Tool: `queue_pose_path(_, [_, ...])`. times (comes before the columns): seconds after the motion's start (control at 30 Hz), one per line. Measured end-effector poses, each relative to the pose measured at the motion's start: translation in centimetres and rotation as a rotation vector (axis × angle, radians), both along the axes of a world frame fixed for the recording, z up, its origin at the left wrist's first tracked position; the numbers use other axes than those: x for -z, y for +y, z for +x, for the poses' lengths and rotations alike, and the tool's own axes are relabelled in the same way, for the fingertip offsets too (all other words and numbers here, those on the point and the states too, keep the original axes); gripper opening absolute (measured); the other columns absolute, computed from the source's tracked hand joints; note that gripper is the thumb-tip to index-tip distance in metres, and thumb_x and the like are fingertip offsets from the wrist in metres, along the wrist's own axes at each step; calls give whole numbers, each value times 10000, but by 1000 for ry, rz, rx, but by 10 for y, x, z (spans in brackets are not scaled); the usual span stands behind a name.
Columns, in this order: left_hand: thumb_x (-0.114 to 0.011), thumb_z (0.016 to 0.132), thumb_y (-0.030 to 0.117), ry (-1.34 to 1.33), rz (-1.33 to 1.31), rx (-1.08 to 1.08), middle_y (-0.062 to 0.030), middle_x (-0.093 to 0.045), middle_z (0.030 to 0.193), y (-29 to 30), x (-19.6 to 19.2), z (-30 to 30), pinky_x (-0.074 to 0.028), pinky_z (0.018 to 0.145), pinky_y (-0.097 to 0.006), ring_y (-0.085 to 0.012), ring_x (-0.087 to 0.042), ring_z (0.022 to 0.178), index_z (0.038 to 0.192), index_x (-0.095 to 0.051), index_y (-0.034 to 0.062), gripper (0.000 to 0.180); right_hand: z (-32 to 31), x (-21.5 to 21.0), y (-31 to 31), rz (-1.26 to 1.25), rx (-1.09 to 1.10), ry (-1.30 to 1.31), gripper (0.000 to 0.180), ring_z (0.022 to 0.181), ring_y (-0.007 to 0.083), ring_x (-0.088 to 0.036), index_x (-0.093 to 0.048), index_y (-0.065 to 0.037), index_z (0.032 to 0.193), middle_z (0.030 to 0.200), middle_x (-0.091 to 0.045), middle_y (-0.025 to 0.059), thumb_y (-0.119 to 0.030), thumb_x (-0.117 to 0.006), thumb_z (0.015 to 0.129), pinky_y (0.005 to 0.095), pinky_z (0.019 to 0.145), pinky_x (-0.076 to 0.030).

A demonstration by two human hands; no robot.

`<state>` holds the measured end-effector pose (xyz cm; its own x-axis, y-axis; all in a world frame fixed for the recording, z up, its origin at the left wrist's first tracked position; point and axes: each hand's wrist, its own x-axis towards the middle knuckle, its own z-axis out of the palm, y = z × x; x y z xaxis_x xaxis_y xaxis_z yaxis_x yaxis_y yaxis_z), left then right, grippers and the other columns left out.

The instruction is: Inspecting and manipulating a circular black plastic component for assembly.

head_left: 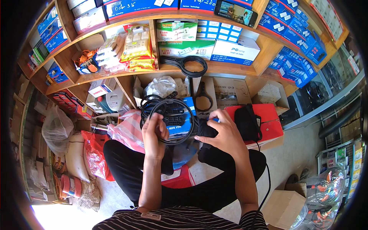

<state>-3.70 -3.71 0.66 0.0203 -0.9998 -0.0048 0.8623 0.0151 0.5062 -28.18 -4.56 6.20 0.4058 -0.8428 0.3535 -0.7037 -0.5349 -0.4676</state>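
Observation:
Between my hands is a black ring-shaped filter wrench (176, 142), its round opening facing up toward me. My left hand (154, 134) curls its fingers at the ring's left side. My right hand (226, 134) closes around the dark handle end at the right, with the thumb along its lower side; the fingers partly hide this end. Just behind the ring, more black looped pieces (151, 102) are heaped together. A blue box (188, 102) with black parts on it shows through and behind the ring.
One black ring wrench (193, 73) lies on the shelf edge, another (203, 100) against a carton below. A red box (273, 124) with a black pouch (246, 120) stands right. Shelves (226, 68) of boxes rise ahead; bags (96, 153) crowd the left and an open carton (283, 209) the lower right.

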Motion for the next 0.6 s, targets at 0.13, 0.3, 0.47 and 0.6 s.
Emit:
queue_pose_path(0.13, [-710,928,60,-934,207,-552,-72,-640,1010,-8,21,-2,-462,831,-317,-196,-601,940,1182,-622,41,269,-2,-1,-1,51,-24,106,532,956,358,-653,-718,20,999,950,-680,159,-447,-851,783,466,867,-516])
queue_pose_path(0.3, [-812,793,62,-1486,-320,-439,-160,-597,1280,9,-34,-16,-401,1109,-467,-346,-525,1298,1233,-660,59,465,-2,-3,5,254,20,184,526,950,377,-670,-712,12,999,953,-693,173,-465,-821,805,474,842,-526])
queue_pose_path(0.47, [-860,791,369,-1721,-534,10,-116,-609,1375,27,-19,-37,-132,1260,-599,-332,-395,1492,1363,-628,97,675,-2,10,3,184,-136,203,491,902,363,-676,-713,13,903,907,-690,158,-413,-876,724,457,828,-537])
queue_pose_path(0.6, [-850,774,515,-1799,-450,277,-118,-624,1369,24,2,-32,-40,1266,-594,-337,-416,1476,1401,-620,128,772,0,18,5,228,-181,310,447,932,340,-675,-732,-3,907,907,-690,139,-374,-878,706,450,851,-532])
